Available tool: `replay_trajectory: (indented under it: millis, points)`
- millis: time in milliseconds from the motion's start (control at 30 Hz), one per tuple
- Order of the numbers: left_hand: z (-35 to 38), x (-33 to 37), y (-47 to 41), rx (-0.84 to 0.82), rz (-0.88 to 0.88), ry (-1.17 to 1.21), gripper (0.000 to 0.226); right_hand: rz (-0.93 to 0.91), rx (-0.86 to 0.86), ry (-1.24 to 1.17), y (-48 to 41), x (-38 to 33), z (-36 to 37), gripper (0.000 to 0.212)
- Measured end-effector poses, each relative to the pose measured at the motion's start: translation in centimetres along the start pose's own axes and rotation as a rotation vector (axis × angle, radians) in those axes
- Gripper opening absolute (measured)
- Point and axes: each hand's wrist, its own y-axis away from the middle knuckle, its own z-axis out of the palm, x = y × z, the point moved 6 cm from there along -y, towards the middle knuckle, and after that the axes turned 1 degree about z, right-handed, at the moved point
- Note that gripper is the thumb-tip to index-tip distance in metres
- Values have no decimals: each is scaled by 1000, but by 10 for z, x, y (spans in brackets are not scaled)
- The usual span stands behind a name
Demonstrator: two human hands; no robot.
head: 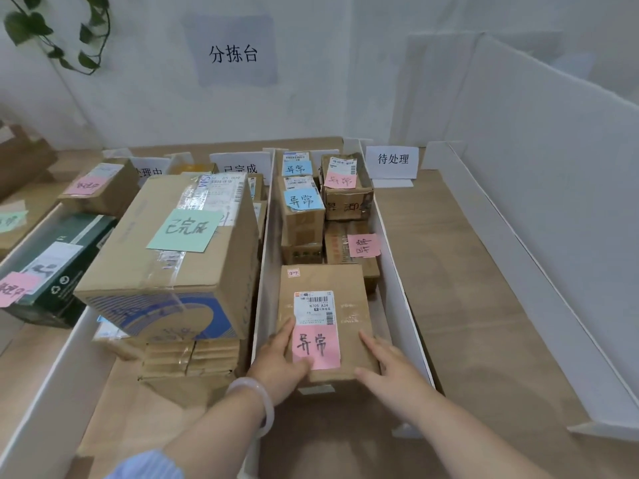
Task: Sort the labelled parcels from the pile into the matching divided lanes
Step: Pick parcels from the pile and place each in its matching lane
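Observation:
A flat brown parcel (pixel 345 305) with a pink note reading 异常 lies in the near end of the third lane (pixel 397 271). My left hand (pixel 281 357) holds its near-left corner, fingers on top and thumb curled round the front edge. My right hand (pixel 390 361) rests flat on its near-right corner, fingers straight. Behind it in the same lane stand several smaller parcels (pixel 301 209) with blue and pink 异常 notes.
The lane to the left holds a big carton (pixel 166 271) with a green 已完成 note, stacked on flat parcels. Further left lie a dark green box (pixel 58 271) and a parcel with a pink note (pixel 100 188). White dividers (pixel 518 243) bound the right lane, marked by a 待处理 sign (pixel 392 160).

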Motion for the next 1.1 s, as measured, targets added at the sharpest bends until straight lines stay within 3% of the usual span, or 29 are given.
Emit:
replay_trajectory:
  millis: [233,467,633,833,1000,1100]
  points:
    - [-10,15,5,31,25,-169,81,-69,29,240,-9,-16,-17,71]
    - [-71,114,83,290,486,-345,71,-522,147,289,9,-128,-58,66]
    - [-159,147,144,605,704,-367,65,-725,299,342,49,-212,-71,67]
    - [-258,73,195,824,599,-538,66,-879,266,507,99,-295,9,62]
    - [-322,-25,242,847,440,-688,72,-824,125,624,124,-349,124,74]
    - [-364,-83,276,876,361,-719,72,-893,95,641,142,-388,191,75]
